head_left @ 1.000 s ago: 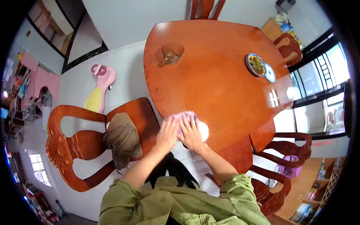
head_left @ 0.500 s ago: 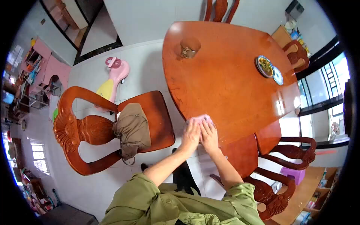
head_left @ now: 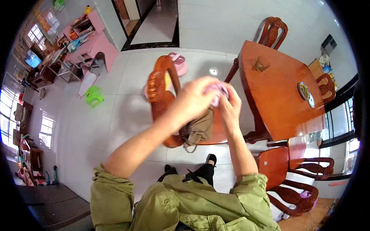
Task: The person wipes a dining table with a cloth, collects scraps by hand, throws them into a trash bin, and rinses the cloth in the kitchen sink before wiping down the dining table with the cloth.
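Observation:
A pinkish-purple cloth (head_left: 218, 92) is bunched between my two hands, raised in front of me over a wooden chair. My left hand (head_left: 195, 97) curls round it from the left, somewhat blurred. From the right, my right hand (head_left: 230, 104) grips the same cloth with bent fingers. Below them a brown fabric bag (head_left: 201, 127) lies on the seat of the carved chair (head_left: 158, 98), partly covered by my left forearm.
The wooden dining table (head_left: 277, 92) stands to the right, bearing a brownish glass (head_left: 261, 64) and a plate of food (head_left: 303, 91). More chairs (head_left: 273, 163) surround it. A pink ride-on toy (head_left: 179, 65) and a green stool (head_left: 94, 96) are on the floor.
Both hands have lifted the cloth off the table's edge and brought it over the chair. My view has turned left, and the table now sits farther right.

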Motion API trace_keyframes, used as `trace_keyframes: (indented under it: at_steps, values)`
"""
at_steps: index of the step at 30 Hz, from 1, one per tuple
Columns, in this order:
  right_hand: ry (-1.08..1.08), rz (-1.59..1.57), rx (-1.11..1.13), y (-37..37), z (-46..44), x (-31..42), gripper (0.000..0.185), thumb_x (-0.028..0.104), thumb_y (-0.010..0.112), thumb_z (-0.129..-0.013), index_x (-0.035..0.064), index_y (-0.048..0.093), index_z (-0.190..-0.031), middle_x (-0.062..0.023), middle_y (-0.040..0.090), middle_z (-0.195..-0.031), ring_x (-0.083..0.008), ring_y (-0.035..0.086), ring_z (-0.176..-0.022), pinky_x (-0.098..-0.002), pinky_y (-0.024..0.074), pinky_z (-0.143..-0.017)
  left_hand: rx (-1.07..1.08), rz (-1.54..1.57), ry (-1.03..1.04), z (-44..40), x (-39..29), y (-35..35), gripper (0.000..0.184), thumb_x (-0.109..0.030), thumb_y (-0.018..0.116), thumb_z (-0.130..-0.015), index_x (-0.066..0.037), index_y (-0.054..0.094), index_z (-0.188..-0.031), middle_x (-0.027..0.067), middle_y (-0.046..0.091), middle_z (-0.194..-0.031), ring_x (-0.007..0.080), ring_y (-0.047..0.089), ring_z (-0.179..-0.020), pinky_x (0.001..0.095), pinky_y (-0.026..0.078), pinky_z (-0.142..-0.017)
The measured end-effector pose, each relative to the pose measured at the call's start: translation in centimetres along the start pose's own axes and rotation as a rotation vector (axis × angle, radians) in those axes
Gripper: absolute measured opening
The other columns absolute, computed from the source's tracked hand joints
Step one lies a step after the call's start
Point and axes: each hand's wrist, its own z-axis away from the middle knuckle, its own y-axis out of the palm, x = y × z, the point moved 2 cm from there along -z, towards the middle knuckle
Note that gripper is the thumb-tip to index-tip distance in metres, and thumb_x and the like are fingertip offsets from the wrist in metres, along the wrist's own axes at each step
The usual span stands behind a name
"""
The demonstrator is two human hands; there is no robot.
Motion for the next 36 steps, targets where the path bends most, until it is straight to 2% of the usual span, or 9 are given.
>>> trace_keyframes:
  at_steps: [1, 5, 10, 12, 20, 22, 26, 32, 36]
  values:
    - [0.009, -0.07, 0.034, 3.3, -1.0, 0.0, 0.023, 0.007, 0.055, -0.088, -0.0024, 0.058, -0.108, -0.0054, 0.06, -0.099, -0.0114, 0.055, -0.09, -0.0247, 0.0447, -0.08, -0.001, -0.015, -0.119, 1.0, -1.0, -4.0, 0.034, -0.009, 0.059, -0.086, -0.001, 0.056, -0.119, 0.0104, 0.065, -0.103, 0.0138, 0.062, -0.091, 0.0269, 0.051, -0.079]
    - [0.009, -0.135, 0.093, 13.7, -3.7, 3.1, 0.024, 0.01, 0.058, -0.088, -0.0017, 0.061, -0.108, -0.0056, 0.063, -0.096, -0.0105, 0.057, -0.085, -0.024, 0.0465, -0.076, -0.146, 0.005, -0.091, 2.9, 0.0, -13.4, 0.037, -0.006, 0.06, -0.084, 0.0, 0.056, -0.12, 0.0081, 0.063, -0.108, 0.0125, 0.058, -0.097, 0.0263, 0.047, -0.085]
    - [-0.008, -0.205, 0.112, 19.2, -8.0, 3.2, 0.02, 0.004, 0.056, -0.088, -0.0006, 0.061, -0.107, -0.0043, 0.063, -0.094, -0.0093, 0.057, -0.085, -0.0236, 0.0476, -0.076, -0.177, 0.288, 0.017, 0.4, 4.5, -18.5, 0.038, -0.005, 0.06, -0.084, 0.001, 0.055, -0.121, 0.0073, 0.061, -0.111, 0.0127, 0.058, -0.1, 0.0266, 0.046, -0.088]
    - [0.04, -0.241, 0.113, 20.9, -10.0, 2.3, 0.02, 0.004, 0.057, -0.087, -0.001, 0.062, -0.105, -0.0049, 0.063, -0.095, -0.0104, 0.058, -0.085, -0.0244, 0.0483, -0.075, -0.2, 0.397, 0.054, -1.4, 6.8, -19.8, 0.037, -0.002, 0.058, -0.084, 0.003, 0.054, -0.121, 0.0099, 0.061, -0.109, 0.0133, 0.059, -0.095, 0.0261, 0.049, -0.082]
    - [-0.056, 0.118, 0.086, 28.7, -22.5, -5.1, 0.02, 0.01, 0.061, -0.082, 0.0003, 0.065, -0.099, -0.0129, 0.061, -0.092, -0.0212, 0.06, -0.085, -0.0313, 0.0483, -0.075, -0.161, 0.518, -0.166, -12.9, 17.1, -28.4, 0.041, 0.003, 0.057, -0.079, 0.004, 0.053, -0.12, 0.01, 0.058, -0.114, 0.0162, 0.058, -0.101, 0.0276, 0.049, -0.085]
    - [-0.068, 0.187, 0.132, 30.5, -25.6, -6.9, 0.018, 0.005, 0.058, -0.086, -0.0027, 0.063, -0.102, -0.008, 0.059, -0.092, -0.0142, 0.059, -0.084, -0.0268, 0.0488, -0.072, -0.137, 0.527, -0.234, -15.1, 19.5, -30.6, 0.041, 0.003, 0.057, -0.079, 0.004, 0.053, -0.12, 0.0097, 0.059, -0.113, 0.0158, 0.059, -0.1, 0.0272, 0.049, -0.084]
    - [-0.007, 0.434, 0.231, 33.5, -30.7, -10.0, 0.018, 0.011, 0.062, -0.083, 0.0013, 0.064, -0.099, -0.0144, 0.06, -0.092, -0.0241, 0.062, -0.082, -0.0336, 0.05, -0.072, -0.109, 0.561, -0.313, -19.4, 25.9, -33.9, 0.04, 0.003, 0.056, -0.078, 0.005, 0.054, -0.118, 0.0111, 0.061, -0.107, 0.0158, 0.061, -0.093, 0.0266, 0.052, -0.077]
    - [0.095, 0.63, 0.236, 33.7, -36.8, -13.6, 0.018, 0.014, 0.063, -0.081, 0.002, 0.065, -0.094, -0.016, 0.061, -0.088, -0.0296, 0.062, -0.078, -0.0376, 0.0502, -0.069, 0.22, 0.61, -0.485, -27.1, 30.6, -36.1, 0.04, 0.001, 0.053, -0.082, 0.002, 0.051, -0.122, 0.0107, 0.062, -0.103, 0.0172, 0.063, -0.088, 0.0325, 0.056, -0.073]
    - [-0.045, 0.781, 0.109, 31.3, -38.6, -14.7, 0.018, 0.014, 0.062, -0.081, 0.0019, 0.065, -0.094, -0.0146, 0.061, -0.084, -0.0291, 0.062, -0.077, -0.0376, 0.0499, -0.068, 0.457, 0.617, -0.433, -32.7, 32.9, -34.4, 0.04, 0.001, 0.054, -0.084, 0.002, 0.05, -0.123, 0.0108, 0.062, -0.104, 0.0174, 0.063, -0.088, 0.0324, 0.056, -0.074]
